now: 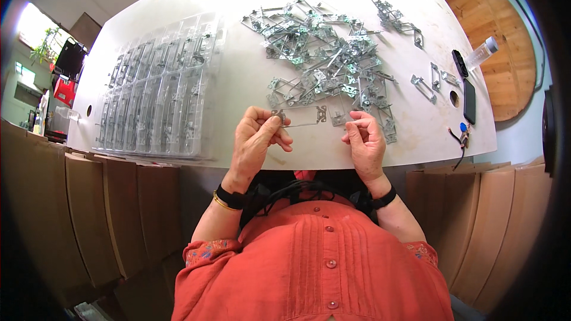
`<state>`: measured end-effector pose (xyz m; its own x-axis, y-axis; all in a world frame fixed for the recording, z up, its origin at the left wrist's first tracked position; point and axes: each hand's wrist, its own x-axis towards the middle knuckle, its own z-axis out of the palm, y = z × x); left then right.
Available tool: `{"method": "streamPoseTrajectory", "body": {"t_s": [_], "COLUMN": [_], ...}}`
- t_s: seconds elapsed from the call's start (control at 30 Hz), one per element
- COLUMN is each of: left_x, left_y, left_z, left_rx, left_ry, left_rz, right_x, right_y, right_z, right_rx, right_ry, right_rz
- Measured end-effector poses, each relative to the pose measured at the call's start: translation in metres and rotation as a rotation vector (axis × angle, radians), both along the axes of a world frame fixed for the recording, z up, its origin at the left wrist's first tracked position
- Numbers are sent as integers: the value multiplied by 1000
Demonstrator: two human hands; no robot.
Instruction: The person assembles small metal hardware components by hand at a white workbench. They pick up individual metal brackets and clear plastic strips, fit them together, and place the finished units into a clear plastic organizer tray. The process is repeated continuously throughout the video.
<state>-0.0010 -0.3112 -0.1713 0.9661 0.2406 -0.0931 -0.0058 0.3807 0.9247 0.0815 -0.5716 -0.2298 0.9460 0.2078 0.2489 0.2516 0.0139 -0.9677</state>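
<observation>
Extending rightward from the left hand (260,135), a thin metal frame (300,123) is pinched at one end between thumb and fingers, over the front part of the table (238,83). The right hand (367,142) is half curled beside the frame's far end; whether it grips anything cannot be told. Beyond lies a heap of metal brackets (339,53); leftward, clear compartmented trays (209,83) contain metal parts.

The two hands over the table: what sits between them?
In the head view, a thin metal frame, pinched by the left hand, spans most of the gap toward the right hand; a small metal piece shows beyond its end.
</observation>
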Motion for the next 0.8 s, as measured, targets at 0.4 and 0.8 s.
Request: {"method": "streamPoseTrajectory", "body": {"t_s": [0.4, 0.8], "left_x": [-11, -16], "left_y": [6, 6], "left_z": [-20, -28], "left_rx": [185, 138], "left_ry": [-56, 15], "left_rz": [-258, -241], "right_x": [-7, -15], "right_y": [0, 10], "right_z": [14, 15], "right_rx": [-61, -169], "right_ry": [75, -5], "right_rz": [236, 227]}}
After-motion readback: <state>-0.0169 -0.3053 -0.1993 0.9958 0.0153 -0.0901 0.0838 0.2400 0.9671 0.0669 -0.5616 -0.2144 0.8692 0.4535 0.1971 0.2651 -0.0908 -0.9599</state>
